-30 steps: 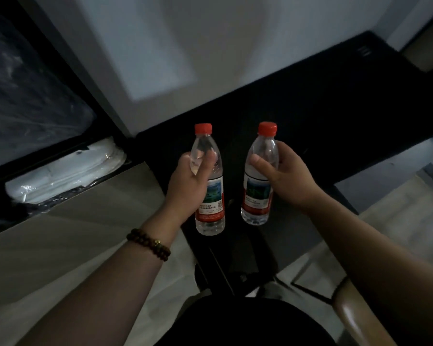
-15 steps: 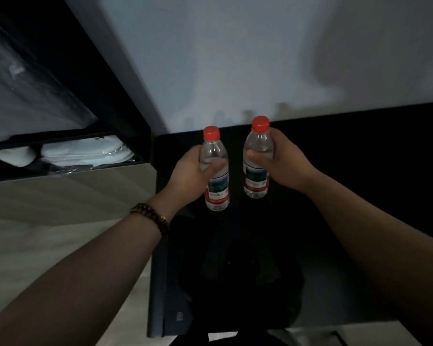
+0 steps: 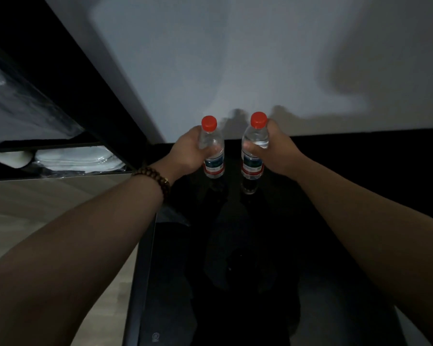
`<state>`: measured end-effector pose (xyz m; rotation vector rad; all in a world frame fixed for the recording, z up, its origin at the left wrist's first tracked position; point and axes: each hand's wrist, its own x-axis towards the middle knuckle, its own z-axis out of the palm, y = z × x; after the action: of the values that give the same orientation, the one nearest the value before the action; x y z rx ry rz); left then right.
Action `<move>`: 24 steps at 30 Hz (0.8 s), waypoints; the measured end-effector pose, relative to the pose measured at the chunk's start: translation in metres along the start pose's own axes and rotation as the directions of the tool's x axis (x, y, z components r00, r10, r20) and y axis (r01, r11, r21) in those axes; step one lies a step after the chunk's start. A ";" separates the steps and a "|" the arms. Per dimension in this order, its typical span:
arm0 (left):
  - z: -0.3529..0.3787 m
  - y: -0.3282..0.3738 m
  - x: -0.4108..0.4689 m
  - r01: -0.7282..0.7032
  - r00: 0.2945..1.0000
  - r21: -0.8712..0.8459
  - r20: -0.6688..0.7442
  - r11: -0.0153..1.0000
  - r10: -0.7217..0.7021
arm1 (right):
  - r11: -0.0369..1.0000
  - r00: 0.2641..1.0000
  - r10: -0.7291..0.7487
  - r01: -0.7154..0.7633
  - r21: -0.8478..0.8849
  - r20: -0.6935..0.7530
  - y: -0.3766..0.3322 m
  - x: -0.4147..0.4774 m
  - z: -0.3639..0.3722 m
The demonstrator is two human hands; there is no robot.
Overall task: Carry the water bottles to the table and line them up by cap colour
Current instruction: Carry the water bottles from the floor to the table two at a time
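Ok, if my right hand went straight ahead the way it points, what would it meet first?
Probably the pale wall behind the black table; nothing shows between your right hand and it, though depth is unclear.

Grey wall (image 3: 210, 58), wrapped white bundle (image 3: 78, 159) — left
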<state>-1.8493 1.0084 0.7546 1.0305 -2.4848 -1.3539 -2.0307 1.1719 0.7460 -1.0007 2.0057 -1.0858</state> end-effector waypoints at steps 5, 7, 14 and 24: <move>-0.003 -0.004 0.021 -0.051 0.999 0.074 0.008 0.996 0.051 | 0.999 0.999 -0.038 0.038 -0.017 0.016 -0.008 0.020 0.004; -0.004 -0.004 0.029 -0.060 0.998 0.089 0.009 0.994 0.059 | 0.997 0.998 -0.070 0.070 -0.016 0.008 -0.012 0.028 0.006; -0.006 -0.004 0.035 -0.089 0.996 0.059 0.025 0.994 0.087 | 0.988 0.995 -0.101 0.101 -0.114 0.004 -0.016 0.042 0.007; 0.009 -0.009 -0.018 -0.104 0.987 0.125 0.135 0.987 0.087 | 0.983 0.989 -0.126 0.134 -0.127 0.075 -0.005 -0.024 -0.001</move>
<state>-1.8345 1.0226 0.7454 0.8596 -2.7129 -1.2824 -2.0174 1.1906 0.7550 -1.2358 2.0022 -0.9833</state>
